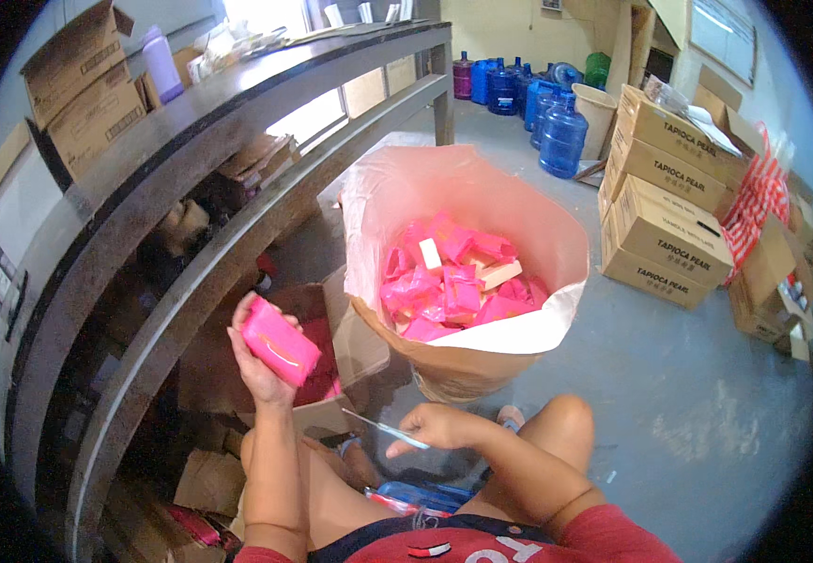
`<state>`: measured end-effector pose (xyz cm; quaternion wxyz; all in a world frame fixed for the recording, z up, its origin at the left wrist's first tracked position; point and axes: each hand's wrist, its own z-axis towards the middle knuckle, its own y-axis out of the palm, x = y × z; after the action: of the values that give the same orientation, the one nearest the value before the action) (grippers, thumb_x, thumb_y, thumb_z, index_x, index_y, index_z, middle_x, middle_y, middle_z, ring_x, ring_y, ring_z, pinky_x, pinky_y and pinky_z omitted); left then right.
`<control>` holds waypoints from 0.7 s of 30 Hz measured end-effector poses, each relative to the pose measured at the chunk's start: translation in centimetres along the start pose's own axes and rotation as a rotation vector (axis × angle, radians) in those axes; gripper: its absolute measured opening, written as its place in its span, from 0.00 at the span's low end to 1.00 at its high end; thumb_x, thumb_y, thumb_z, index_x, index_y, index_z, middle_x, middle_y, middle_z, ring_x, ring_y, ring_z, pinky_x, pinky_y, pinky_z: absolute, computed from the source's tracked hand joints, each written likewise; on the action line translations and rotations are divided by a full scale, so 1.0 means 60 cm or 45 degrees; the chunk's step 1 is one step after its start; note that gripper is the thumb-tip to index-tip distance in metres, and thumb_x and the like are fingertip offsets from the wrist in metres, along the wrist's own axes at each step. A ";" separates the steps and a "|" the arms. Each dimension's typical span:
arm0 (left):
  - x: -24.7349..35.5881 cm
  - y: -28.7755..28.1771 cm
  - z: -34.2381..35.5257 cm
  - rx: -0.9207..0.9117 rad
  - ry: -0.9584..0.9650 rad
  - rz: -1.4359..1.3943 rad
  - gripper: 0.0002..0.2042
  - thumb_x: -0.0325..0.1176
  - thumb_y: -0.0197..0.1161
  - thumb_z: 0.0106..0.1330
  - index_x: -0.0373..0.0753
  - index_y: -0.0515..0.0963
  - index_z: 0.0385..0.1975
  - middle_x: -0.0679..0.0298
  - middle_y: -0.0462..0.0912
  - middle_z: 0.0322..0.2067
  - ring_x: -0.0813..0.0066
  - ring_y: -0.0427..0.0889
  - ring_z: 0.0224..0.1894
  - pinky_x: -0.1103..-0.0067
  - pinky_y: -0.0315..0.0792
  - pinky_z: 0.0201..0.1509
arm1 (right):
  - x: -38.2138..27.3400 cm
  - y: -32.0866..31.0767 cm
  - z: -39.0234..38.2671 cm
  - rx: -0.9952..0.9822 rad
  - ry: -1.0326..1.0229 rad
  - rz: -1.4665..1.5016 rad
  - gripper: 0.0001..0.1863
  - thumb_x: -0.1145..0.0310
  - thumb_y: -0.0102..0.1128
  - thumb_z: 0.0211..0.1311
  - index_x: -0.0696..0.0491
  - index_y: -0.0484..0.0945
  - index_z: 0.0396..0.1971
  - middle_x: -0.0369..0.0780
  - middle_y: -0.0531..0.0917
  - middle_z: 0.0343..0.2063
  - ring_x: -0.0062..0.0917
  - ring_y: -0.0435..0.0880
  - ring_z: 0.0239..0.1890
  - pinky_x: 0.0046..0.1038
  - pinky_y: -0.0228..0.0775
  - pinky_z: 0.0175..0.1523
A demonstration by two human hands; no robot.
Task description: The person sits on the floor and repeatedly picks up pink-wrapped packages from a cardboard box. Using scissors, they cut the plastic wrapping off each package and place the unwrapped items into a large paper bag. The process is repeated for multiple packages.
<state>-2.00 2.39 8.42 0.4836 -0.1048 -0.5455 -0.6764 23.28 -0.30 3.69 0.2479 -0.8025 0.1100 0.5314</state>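
Observation:
My left hand (pixel 264 368) is raised at the left of the middle, its fingers wrapped round a bright pink wrapped packet (pixel 280 342), block-shaped and shiny. Lower down, over my lap, my right hand (pixel 437 428) grips a slim blade with a pale blue handle (pixel 405 435); its thin metal tip points left, apart from the packet. Whether it is a knife or scissors I cannot make out. In front of me stands a large open paper sack (pixel 538 336), holding many pink packets (pixel 461 288) and a few pale blocks (pixel 498 274).
An open carton (pixel 331 413) with pink inside sits below my left hand. A dark bench (pixel 237 80) runs along the left, carrying cartons (pixel 97 117) and a purple bottle (pixel 161 64). Stacked cartons (pixel 665 235) stand right, blue water jugs (pixel 563 136) behind.

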 end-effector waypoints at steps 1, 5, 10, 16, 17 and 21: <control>0.011 0.030 0.019 -0.072 0.070 0.068 0.26 0.57 0.42 0.71 0.44 0.65 0.59 0.60 0.75 0.41 0.67 0.79 0.39 0.71 0.77 0.43 | -0.002 -0.002 -0.001 -0.006 -0.015 -0.028 0.32 0.39 0.66 0.50 0.56 0.74 0.11 0.34 0.68 0.11 0.20 0.66 0.19 0.29 0.57 0.25; -0.009 0.175 0.110 -0.454 0.150 0.239 0.27 0.55 0.49 0.69 0.37 0.69 0.55 0.60 0.76 0.44 0.70 0.79 0.43 0.75 0.75 0.48 | -0.001 -0.001 -0.007 -0.017 -0.088 -0.161 0.32 0.39 0.64 0.50 0.59 0.77 0.16 0.40 0.72 0.13 0.24 0.68 0.19 0.34 0.60 0.27; -0.138 0.304 0.193 -0.692 0.042 0.726 0.17 0.43 0.51 0.72 0.37 0.81 0.45 0.66 0.79 0.39 0.80 0.75 0.41 0.82 0.69 0.46 | 0.013 0.001 -0.010 0.037 -0.161 -0.257 0.33 0.38 0.64 0.49 0.60 0.78 0.18 0.46 0.74 0.14 0.31 0.72 0.20 0.35 0.62 0.28; -0.272 0.332 0.240 -0.747 0.280 1.254 0.16 0.43 0.51 0.72 0.40 0.83 0.43 0.65 0.77 0.32 0.76 0.75 0.33 0.81 0.69 0.39 | 0.020 -0.012 -0.036 0.140 -0.148 -0.348 0.33 0.37 0.67 0.43 0.59 0.82 0.20 0.48 0.78 0.16 0.39 0.80 0.22 0.40 0.68 0.30; -0.283 0.333 0.243 -0.725 0.241 1.293 0.16 0.43 0.51 0.72 0.41 0.83 0.42 0.65 0.77 0.32 0.75 0.75 0.32 0.80 0.69 0.39 | 0.018 -0.014 -0.041 0.168 -0.153 -0.360 0.33 0.37 0.67 0.43 0.59 0.82 0.20 0.48 0.78 0.16 0.40 0.80 0.22 0.40 0.68 0.30; -0.315 0.354 0.224 -0.222 -0.533 0.960 0.18 0.46 0.49 0.72 0.40 0.78 0.49 0.61 0.78 0.38 0.69 0.78 0.36 0.70 0.74 0.40 | 0.012 -0.020 -0.054 0.223 -0.181 -0.376 0.33 0.37 0.67 0.44 0.59 0.81 0.19 0.48 0.79 0.16 0.40 0.80 0.23 0.40 0.68 0.30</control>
<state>18.81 25.22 14.42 0.5650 -0.4717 -0.4964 -0.4603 26.68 -0.86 4.41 0.3994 -0.7457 0.0189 0.5330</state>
